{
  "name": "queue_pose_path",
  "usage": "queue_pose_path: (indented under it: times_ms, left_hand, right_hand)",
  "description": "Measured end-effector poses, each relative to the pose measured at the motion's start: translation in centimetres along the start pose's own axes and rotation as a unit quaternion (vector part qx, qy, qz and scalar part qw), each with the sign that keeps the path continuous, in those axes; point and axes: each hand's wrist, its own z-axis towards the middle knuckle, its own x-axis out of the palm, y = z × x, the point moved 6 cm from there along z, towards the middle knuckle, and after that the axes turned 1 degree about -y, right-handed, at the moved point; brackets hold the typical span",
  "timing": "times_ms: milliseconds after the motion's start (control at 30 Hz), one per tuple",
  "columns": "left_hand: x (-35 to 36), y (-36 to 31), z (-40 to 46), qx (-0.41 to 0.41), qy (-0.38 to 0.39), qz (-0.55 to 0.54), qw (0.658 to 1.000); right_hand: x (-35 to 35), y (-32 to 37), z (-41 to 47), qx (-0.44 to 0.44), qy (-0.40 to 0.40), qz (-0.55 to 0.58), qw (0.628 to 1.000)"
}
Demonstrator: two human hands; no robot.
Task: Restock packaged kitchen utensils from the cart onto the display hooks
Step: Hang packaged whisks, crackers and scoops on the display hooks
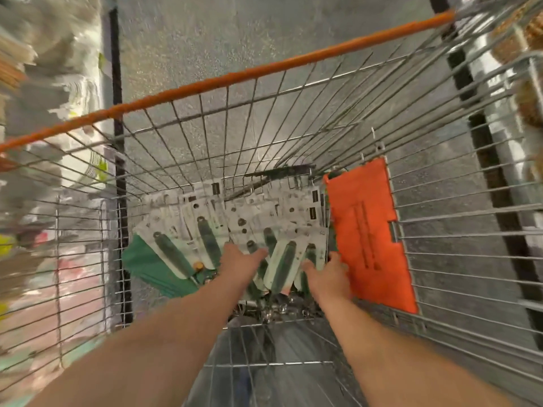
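Observation:
Several packaged kitchen utensils [205,230], dark green handles on white backing cards, lie fanned out on the bottom of a wire shopping cart [293,118]. Both my arms reach down into the cart. My left hand [239,261] rests on the packs near the middle of the pile, thumb spread to the right. My right hand [329,274] touches the packs at the right end of the pile, beside the orange flap. Whether either hand grips a pack is hidden by the backs of the hands. No display hooks are sharply visible.
An orange plastic child-seat flap [370,230] leans against the cart's right wall. An orange handle bar [235,77] runs across the far rim. A green sheet [147,265] lies under the packs at left. Blurred shelving [35,54] stands left, with more shelving [523,54] right, on grey floor.

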Motion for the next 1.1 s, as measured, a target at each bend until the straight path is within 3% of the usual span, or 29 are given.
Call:
queue_pose_path:
  times_ms: [100, 300, 500, 633, 800, 900, 1000, 1100]
  left_hand:
    - [0.9, 0.2, -0.2, 0.012, -0.012, -0.025, 1.000]
    - [3.9, 1.4, -0.5, 0.025, 0.036, -0.012, 0.999]
    - [6.0, 1.9, -0.9, 0.046, 0.082, -0.011, 0.995]
    - [5.4, 1.3, 0.1, 0.057, 0.088, -0.001, 0.994]
    - [4.6, 1.2, 0.4, 0.032, 0.112, -0.126, 0.985]
    - [4.5, 1.8, 0.1, 0.000, 0.120, -0.173, 0.977]
    - [4.7, 3.0, 0.3, -0.045, 0.125, -0.215, 0.968]
    - [4.9, 3.4, 0.5, -0.054, 0.142, -0.236, 0.960]
  right_hand:
    - [-0.8, 0.7, -0.8, -0.043, -0.062, 0.022, 0.997]
    - [-0.1, 1.8, -1.2, -0.031, -0.079, 0.088, 0.993]
    - [2.1, 1.4, -1.5, 0.022, -0.039, 0.205, 0.978]
    - [1.6, 0.8, -0.3, 0.011, -0.019, 0.183, 0.983]
    - [2.1, 0.8, 0.3, 0.026, 0.016, 0.103, 0.994]
    - [1.5, 0.8, 0.8, 0.034, 0.016, 0.110, 0.993]
    - [0.9, 1.0, 1.5, 0.007, 0.003, 0.038, 0.999]
    - [1.0, 1.7, 1.4, -0.006, 0.011, 0.056, 0.998]
